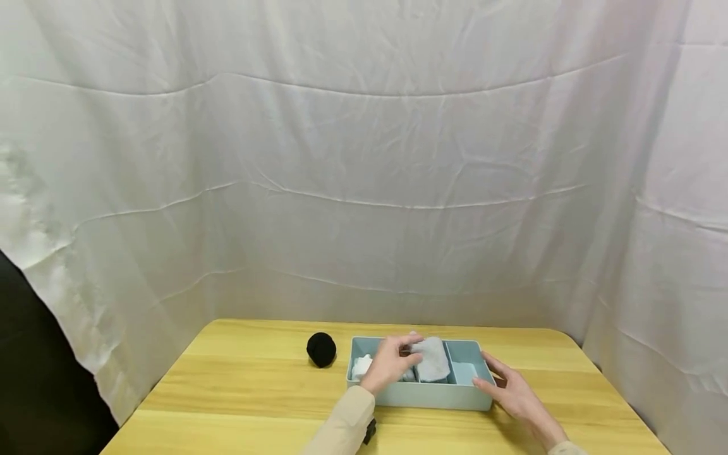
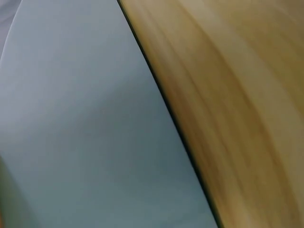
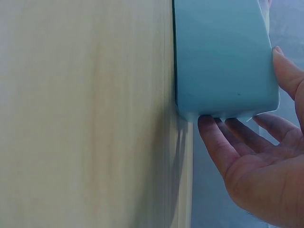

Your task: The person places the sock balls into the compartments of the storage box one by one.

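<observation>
A light blue divided storage box (image 1: 432,396) sits on the table. My left hand (image 1: 388,364) reaches over its middle, with thumb and fingers spread apart at the left edge of a folded grey cloth (image 1: 433,361). This cloth lies in a middle compartment. Under the left hand, part of another grey item (image 1: 408,375) shows. A crumpled white cloth item (image 1: 361,366) lies in the left compartment. At the right end, my right hand (image 1: 514,390) holds the box, its thumb at the front rim and its fingers against the end wall (image 3: 228,107).
A black round bundle (image 1: 321,349) lies on the wooden table (image 1: 250,385) left of the box. A small black object (image 1: 370,432) shows beside the left sleeve. White curtains (image 1: 364,189) hang behind the table and along its sides.
</observation>
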Available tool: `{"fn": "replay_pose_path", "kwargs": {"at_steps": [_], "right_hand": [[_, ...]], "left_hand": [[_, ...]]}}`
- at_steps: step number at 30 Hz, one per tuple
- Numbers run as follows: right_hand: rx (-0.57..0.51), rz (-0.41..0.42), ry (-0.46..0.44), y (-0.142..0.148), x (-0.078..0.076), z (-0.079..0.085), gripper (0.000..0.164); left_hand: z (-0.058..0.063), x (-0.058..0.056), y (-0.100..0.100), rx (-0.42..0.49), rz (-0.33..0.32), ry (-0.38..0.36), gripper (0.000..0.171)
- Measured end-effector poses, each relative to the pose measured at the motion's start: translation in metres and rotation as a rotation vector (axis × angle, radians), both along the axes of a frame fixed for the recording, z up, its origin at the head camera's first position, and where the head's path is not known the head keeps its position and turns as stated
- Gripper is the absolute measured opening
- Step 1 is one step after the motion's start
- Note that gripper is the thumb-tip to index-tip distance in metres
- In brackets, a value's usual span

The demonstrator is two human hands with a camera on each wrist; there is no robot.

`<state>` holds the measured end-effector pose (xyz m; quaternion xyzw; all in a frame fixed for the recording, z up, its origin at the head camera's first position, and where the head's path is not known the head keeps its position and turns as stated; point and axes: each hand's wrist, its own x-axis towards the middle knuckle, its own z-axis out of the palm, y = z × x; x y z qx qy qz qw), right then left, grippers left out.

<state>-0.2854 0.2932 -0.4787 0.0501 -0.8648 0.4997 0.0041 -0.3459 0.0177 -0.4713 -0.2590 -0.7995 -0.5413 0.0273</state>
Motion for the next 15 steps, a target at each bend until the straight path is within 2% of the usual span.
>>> {"fn": "replay_pose_path", "kwargs": {"at_steps": [7,11,15], "right_hand": [[0.001,-0.018,-0.014,-0.0013,0.0013,-0.0024,0.075],[0.002,-0.025,-0.017,-0.0017,0.0020,-0.0008,0.077],[0.009,-0.026,-0.023,-0.0012,0.0022,0.0025,0.078]], "left_hand": [[-0.0021,-0.0004,0.0021,-0.041,-0.053,-0.065,0.038],[0.0011,-0.0005,0.0038,-0.088,-0.088,-0.046,0.042],[0.0044,0.0002,0.0041,-0.125,-0.096,-0.016,0.049]]}}
